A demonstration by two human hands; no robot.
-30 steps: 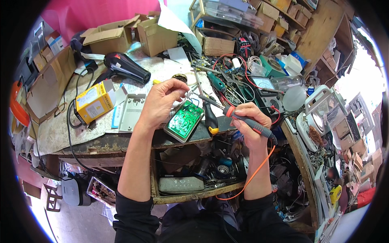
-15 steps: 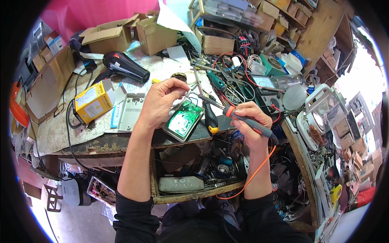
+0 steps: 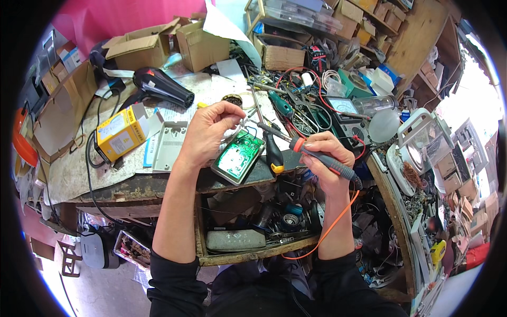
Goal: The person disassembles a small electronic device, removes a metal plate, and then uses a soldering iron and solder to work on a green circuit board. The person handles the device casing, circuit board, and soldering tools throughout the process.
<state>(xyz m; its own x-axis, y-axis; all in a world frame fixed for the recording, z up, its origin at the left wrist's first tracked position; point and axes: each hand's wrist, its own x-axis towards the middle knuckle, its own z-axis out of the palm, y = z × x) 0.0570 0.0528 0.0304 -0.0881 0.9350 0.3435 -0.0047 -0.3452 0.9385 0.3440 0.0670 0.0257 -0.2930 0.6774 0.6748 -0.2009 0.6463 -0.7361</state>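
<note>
My right hand [image 3: 328,158] grips a soldering iron [image 3: 322,154] with a grey and red handle; an orange cord trails from it. The iron's tip points left, close to the fingers of my left hand [image 3: 214,132]. Those fingers are pinched together over a small whitish piece, too small to name. Just below the tip, a green circuit board [image 3: 240,157] sits in a pale casing at the bench edge, with thin wires rising from its top. A black and yellow screwdriver [image 3: 274,154] lies right beside the casing.
An empty grey plastic cover [image 3: 170,145], a yellow box [image 3: 120,133] and a black heat gun or hair dryer [image 3: 163,87] lie on the left. Tools, a green-handled screwdriver [image 3: 281,105] and an analog meter [image 3: 342,107] crowd the right. An open drawer [image 3: 236,241] of parts sits below.
Almost nothing differs. The whole scene shifts very slightly left in the picture; both hands keep their pose, and the iron stays near the left fingertips.
</note>
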